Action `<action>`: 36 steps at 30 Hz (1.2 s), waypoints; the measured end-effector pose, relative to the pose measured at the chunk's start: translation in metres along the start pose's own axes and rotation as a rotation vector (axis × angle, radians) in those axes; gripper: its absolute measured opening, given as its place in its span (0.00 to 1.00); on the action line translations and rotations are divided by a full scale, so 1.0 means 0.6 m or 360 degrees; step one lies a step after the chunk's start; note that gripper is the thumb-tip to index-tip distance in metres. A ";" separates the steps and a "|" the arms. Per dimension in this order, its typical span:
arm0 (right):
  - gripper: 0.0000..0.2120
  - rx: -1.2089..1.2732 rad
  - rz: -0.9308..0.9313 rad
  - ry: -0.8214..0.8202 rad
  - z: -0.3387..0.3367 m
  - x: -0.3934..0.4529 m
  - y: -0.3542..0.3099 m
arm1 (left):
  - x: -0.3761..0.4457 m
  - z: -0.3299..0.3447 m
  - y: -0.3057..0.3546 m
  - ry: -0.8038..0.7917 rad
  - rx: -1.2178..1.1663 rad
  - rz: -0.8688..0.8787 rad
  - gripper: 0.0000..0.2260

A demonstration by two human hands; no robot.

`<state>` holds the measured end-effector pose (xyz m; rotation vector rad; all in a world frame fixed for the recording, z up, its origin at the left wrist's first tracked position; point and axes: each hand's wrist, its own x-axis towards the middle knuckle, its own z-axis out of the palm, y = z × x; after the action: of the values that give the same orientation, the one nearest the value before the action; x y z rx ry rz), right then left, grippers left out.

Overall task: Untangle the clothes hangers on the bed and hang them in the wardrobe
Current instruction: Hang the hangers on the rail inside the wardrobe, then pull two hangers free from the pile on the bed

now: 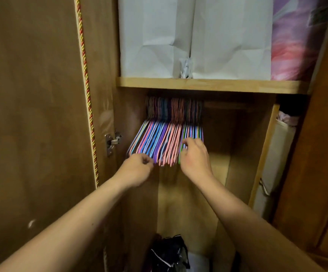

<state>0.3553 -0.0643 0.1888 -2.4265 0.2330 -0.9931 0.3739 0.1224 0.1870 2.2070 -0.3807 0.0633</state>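
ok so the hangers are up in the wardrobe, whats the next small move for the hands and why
Probably let go and draw both hands back. The coloured hangers already hang packed under the shelf, with the left hand and right hand gripping their lower edges; no loose hanger shows in either.

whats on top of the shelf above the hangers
On the shelf stand two white paper bags and a purple-pink patterned bundle. Their contents, and anything behind them, are hidden.

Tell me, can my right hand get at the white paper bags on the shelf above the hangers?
Probably yes. The right hand is at the hangers just below the shelf, and the white paper bags stand at its open front with nothing before them.
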 end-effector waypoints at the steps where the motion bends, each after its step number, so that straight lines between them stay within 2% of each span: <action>1: 0.14 0.0086 -0.0039 -0.0037 0.008 -0.016 -0.015 | -0.013 0.005 -0.009 0.0031 -0.0022 -0.0014 0.06; 3: 0.10 0.0230 -0.0109 -0.0198 0.039 -0.060 -0.045 | -0.059 0.009 -0.037 0.0100 -0.0002 -0.0102 0.06; 7: 0.10 0.0519 -0.0216 -0.0735 0.106 -0.180 -0.083 | -0.182 0.011 -0.110 0.0294 0.0121 -0.0266 0.09; 11: 0.10 0.0636 -0.0473 -0.1423 0.161 -0.357 -0.118 | -0.393 0.022 -0.196 0.0562 -0.0001 -0.0801 0.08; 16: 0.10 0.0704 -0.0722 -0.2009 0.149 -0.586 -0.155 | -0.698 0.084 -0.230 0.0985 -0.0278 -0.1380 0.08; 19: 0.10 0.0683 -0.0937 -0.2269 0.097 -0.721 -0.196 | -0.877 0.122 -0.197 0.1331 -0.0484 -0.1606 0.09; 21: 0.10 0.0712 -0.1237 -0.2439 0.031 -0.836 -0.237 | -1.020 0.156 -0.145 0.1690 -0.0643 -0.1747 0.08; 22: 0.10 0.0705 -0.1288 -0.2476 0.015 -0.855 -0.244 | -1.047 0.168 -0.132 0.1763 -0.0737 -0.1759 0.08; 27: 0.09 0.0695 -0.1892 -0.2782 -0.157 -1.109 -0.276 | -1.329 0.286 -0.024 0.2338 -0.0866 -0.2064 0.09; 31: 0.07 0.0655 -0.2172 -0.3008 -0.277 -1.292 -0.263 | -1.504 0.395 0.027 0.2619 -0.1038 -0.2198 0.09; 36: 0.06 0.0509 -0.2247 -0.3179 -0.371 -1.467 -0.216 | -1.681 0.500 0.063 0.2792 -0.1290 -0.2323 0.08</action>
<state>-0.4361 0.2573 -0.1450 -1.7844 -2.0894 1.2529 -0.6238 0.1182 -0.1498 0.5800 1.7372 0.7499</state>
